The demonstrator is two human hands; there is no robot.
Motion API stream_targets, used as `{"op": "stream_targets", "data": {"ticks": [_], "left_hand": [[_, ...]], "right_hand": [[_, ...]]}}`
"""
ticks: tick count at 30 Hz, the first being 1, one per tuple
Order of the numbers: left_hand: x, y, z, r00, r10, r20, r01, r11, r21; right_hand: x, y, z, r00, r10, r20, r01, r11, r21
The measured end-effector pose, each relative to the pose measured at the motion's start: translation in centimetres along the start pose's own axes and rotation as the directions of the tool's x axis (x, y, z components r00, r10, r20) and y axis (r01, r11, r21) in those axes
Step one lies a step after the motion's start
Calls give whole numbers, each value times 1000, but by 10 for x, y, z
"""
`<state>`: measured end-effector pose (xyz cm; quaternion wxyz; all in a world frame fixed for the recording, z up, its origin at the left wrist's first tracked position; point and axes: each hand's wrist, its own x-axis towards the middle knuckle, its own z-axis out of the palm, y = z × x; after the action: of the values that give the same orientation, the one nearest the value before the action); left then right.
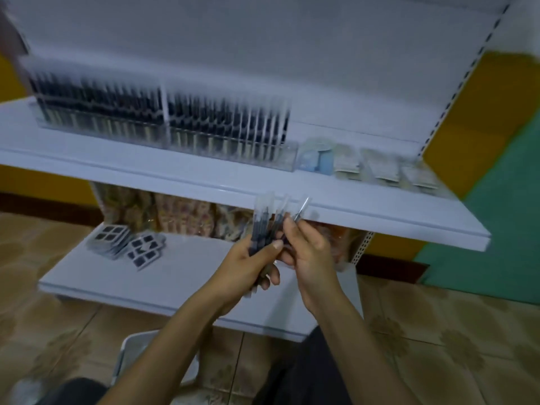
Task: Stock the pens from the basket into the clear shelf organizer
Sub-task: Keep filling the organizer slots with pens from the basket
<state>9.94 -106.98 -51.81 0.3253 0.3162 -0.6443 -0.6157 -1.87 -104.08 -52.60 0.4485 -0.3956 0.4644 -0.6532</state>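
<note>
My left hand point(248, 263) grips a bunch of clear-capped dark pens point(264, 220) upright, just below the front lip of the upper shelf. My right hand point(306, 249) pinches a single pen point(302, 209) out of that bunch with thumb and fingers. The clear shelf organizer point(163, 124) stands on the upper shelf at the left, its many slots filled with dark pens; its rightmost compartment point(287, 157) looks bare. A white basket point(128, 355) sits on the floor under my left forearm, mostly hidden. The picture is blurred.
The white upper shelf point(380, 211) carries small packets point(380, 168) to the right of the organizer. On the lower shelf point(175, 273) lie black-and-white carded items point(125, 244) and snack bags point(181, 214). Tiled floor and a yellow-green wall lie to the right.
</note>
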Motion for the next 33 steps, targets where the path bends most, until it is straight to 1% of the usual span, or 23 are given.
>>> {"op": "stream_targets", "data": {"ticks": [1,4,8,10,12,14,15,17,18,20,22,24,28,30,33], "left_hand": [[3,2,5,1000,12,-19,-13,1000,-17],[12,4,13,998,41,-54,-45,996,-76],[32,6,9,994,74,-81,-82,991,-102],[48,13,4,990,98,-99,-107,990,-90],[67,19,-8,978,125,-165,-135,990,-46],[92,22,-27,950,191,-246,-181,982,63],[105,25,-37,938,229,-260,-197,970,145],[130,36,-52,922,288,-257,-221,940,261],[142,41,-56,920,310,-240,-238,928,286],[163,47,-61,923,326,-204,-262,922,285],[177,46,-63,929,332,-166,-278,919,279],[185,38,-66,934,326,-145,-278,920,275],[192,27,-72,949,273,-159,-241,950,197],[193,25,-75,958,238,-158,-213,964,158],[190,26,-79,963,222,-150,-207,972,109]], "right_hand": [[0,-5,-5,1000,-16,-8,16,1000,-15],[4,-14,-19,993,-16,-116,15,1000,-12],[20,-28,-24,993,-24,-113,11,994,-108],[39,-39,-24,983,-87,-159,65,988,-138],[68,-54,-26,958,-152,-244,135,987,-86],[103,-68,-29,924,-204,-322,211,977,-15],[121,-73,-30,904,-242,-354,249,968,-28],[157,-79,-32,851,-348,-394,329,937,-117],[174,-81,-31,823,-407,-396,371,913,-167],[208,-77,-31,785,-507,-355,430,860,-277],[234,-70,-31,778,-551,-301,427,816,-390],[249,-62,-32,786,-566,-250,424,786,-450],[260,-56,-29,807,-558,-195,440,788,-431],[264,-57,-26,822,-543,-172,421,783,-457],[265,-55,-23,815,-573,-89,435,705,-560]]}}
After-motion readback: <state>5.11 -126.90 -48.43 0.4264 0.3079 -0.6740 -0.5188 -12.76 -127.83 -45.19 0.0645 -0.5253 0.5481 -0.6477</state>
